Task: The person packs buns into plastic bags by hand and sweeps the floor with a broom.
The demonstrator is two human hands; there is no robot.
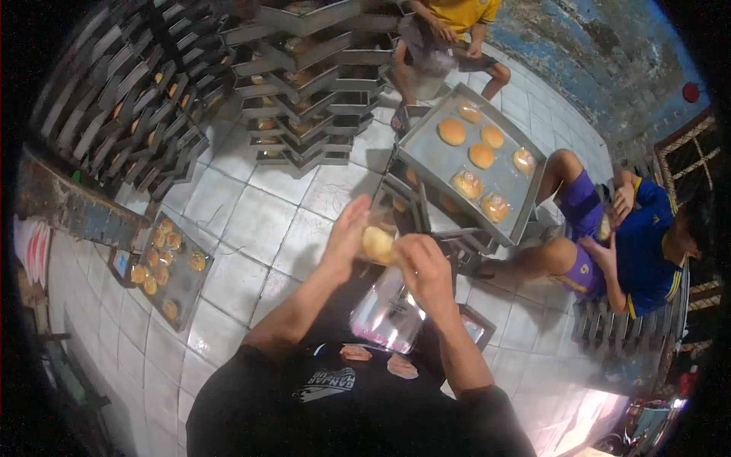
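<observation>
A golden bun (378, 244) in clear plastic film is held up between my two hands, above my lap. My left hand (344, 238) is against the bun's left side, its fingers extended upward and slightly blurred; its thumb is hidden. On the other side, my right hand (424, 268) is closed, with its fingertips pinched at the right edge of the bun and its wrapper. Below them, a stack of clear plastic bags (388, 308) with a pink edge lies on my lap.
A metal tray (457, 183) with several buns, some wrapped, rests ahead on stacked trays. Another tray (185, 293) of wrapped buns lies left on the tiled floor. Tall tray stacks (304, 99) stand behind. Two people sit nearby, one in a blue shirt (647, 244), one in yellow (464, 14).
</observation>
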